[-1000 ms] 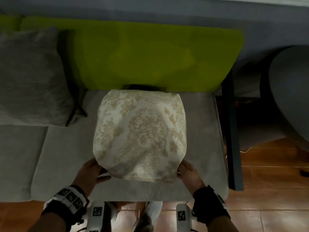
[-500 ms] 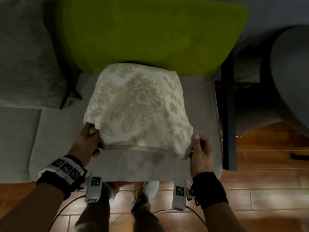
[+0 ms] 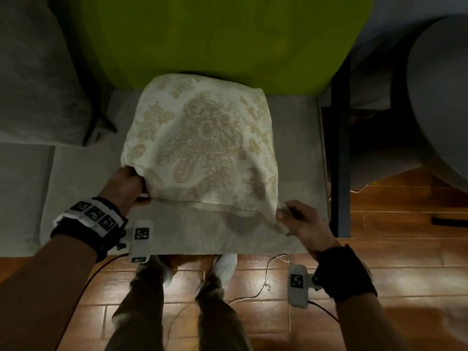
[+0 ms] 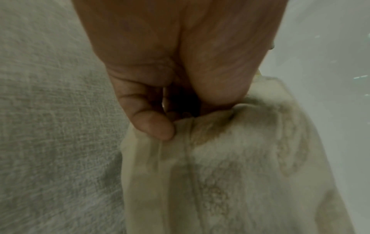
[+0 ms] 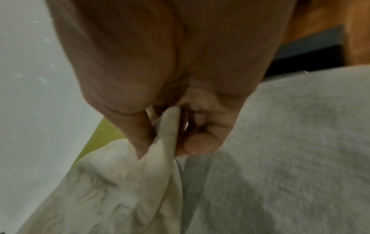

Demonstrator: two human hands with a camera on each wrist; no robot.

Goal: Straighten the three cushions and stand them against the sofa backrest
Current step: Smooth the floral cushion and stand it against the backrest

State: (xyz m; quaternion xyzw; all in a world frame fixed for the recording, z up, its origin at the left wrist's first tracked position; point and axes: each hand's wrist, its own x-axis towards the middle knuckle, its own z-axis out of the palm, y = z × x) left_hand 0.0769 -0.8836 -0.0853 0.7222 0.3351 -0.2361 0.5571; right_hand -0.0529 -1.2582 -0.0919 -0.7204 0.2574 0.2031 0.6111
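Note:
A cream cushion with a beige floral pattern [image 3: 202,145] lies tilted on the grey sofa seat [image 3: 76,198], its far edge near the green backrest [image 3: 217,39]. My left hand [image 3: 126,188] grips its near left corner, thumb and fingers curled round the cream cover [image 4: 220,158]. My right hand [image 3: 298,221] pinches the near right corner, the cover's fabric [image 5: 120,182] bunched between thumb and fingers. A grey cushion [image 3: 38,79] leans at the far left of the sofa. A third cushion is not in view.
A dark metal frame [image 3: 340,153] borders the seat's right side, with a large grey rounded object [image 3: 440,102] beyond it. The floor [image 3: 379,274] is brown tile, with cables running across it. My legs and white shoes [image 3: 225,267] stand at the seat's front edge.
The cushion's near edge has been pulled towards me and lifted. Both hands shifted from under its front edge to its near corners. The right hand has drawn its corner outward.

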